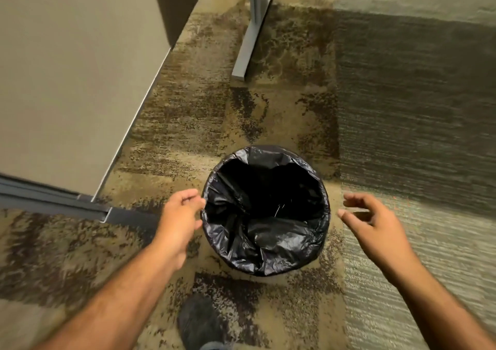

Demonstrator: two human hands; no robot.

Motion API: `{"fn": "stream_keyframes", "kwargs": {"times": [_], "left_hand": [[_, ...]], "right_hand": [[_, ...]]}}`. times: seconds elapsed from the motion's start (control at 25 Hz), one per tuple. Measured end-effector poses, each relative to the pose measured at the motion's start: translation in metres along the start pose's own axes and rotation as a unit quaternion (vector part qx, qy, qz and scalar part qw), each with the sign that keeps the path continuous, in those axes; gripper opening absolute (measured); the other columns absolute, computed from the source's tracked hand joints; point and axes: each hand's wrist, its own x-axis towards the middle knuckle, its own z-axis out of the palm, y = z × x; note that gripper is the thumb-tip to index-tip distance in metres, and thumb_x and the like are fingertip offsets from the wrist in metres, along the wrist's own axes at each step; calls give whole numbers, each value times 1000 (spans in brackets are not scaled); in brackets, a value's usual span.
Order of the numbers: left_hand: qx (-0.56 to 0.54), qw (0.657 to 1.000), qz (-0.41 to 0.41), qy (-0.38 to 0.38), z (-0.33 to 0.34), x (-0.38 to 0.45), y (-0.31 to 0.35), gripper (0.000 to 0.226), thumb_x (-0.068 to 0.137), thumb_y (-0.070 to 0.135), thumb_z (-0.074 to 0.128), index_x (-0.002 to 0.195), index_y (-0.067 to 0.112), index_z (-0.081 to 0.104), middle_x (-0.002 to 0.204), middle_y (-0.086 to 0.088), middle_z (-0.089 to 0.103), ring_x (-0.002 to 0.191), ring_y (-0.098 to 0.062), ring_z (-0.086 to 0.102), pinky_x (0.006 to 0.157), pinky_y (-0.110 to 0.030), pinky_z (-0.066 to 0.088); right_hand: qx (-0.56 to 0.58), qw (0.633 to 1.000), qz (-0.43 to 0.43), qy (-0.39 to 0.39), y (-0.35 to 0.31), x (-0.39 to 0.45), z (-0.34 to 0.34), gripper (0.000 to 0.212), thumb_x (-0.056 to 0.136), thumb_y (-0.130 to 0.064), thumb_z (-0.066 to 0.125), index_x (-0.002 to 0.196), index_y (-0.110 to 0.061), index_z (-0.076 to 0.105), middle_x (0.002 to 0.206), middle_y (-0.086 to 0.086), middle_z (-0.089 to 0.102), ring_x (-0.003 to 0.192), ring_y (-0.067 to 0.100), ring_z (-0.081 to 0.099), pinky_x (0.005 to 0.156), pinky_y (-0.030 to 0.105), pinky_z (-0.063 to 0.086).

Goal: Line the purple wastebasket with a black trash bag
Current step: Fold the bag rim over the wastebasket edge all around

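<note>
A round wastebasket stands on the carpet below me, and a black trash bag [268,250] covers its inside and folds over the whole rim, so no purple shows. My left hand [179,221] hovers at the bag's left rim, fingers loosely curled, holding nothing that I can see. My right hand [375,223] is a little to the right of the rim, apart from it, with its fingers spread and empty.
A beige partition panel [75,81] with a dark metal foot [53,202] stands on the left. A grey desk leg and its floor bar [252,33] lie behind the basket. My dark shoe [200,323] sits just in front of it. Patterned carpet [402,108] surrounds everything.
</note>
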Motion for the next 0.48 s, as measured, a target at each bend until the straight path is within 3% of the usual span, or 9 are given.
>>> {"fn": "stream_keyframes", "kwargs": {"times": [0.12,0.28,0.36,0.48], "left_hand": [[-44,999,-15,-1,12,-71,-21,34,100,17,66,129,35,62,129,16,62,120,-6,59,107,-38,46],[73,996,-23,47,27,-87,-57,51,101,12,65,146,30,51,154,-1,45,141,-23,47,115,-43,38],[11,994,-82,64,30,-73,-68,60,103,9,61,157,24,39,162,-8,41,144,-26,45,114,-44,39],[-147,978,-133,63,30,-58,-79,62,105,-2,52,160,18,35,160,-9,46,135,-25,53,102,-42,48]], "right_hand": [[32,998,46,-31,-4,-23,9,32,98,-21,77,127,-30,68,123,-11,72,100,11,72,73,26,57],[-5,995,98,-15,-2,-15,35,49,96,-20,78,143,-18,64,131,0,72,107,20,73,92,42,63],[0,992,125,-13,-4,-4,52,52,95,-19,77,144,-15,62,131,4,73,110,23,75,99,46,63],[36,989,142,15,-3,2,73,42,92,-15,75,132,-22,64,109,-10,73,108,22,73,101,46,61]]}}
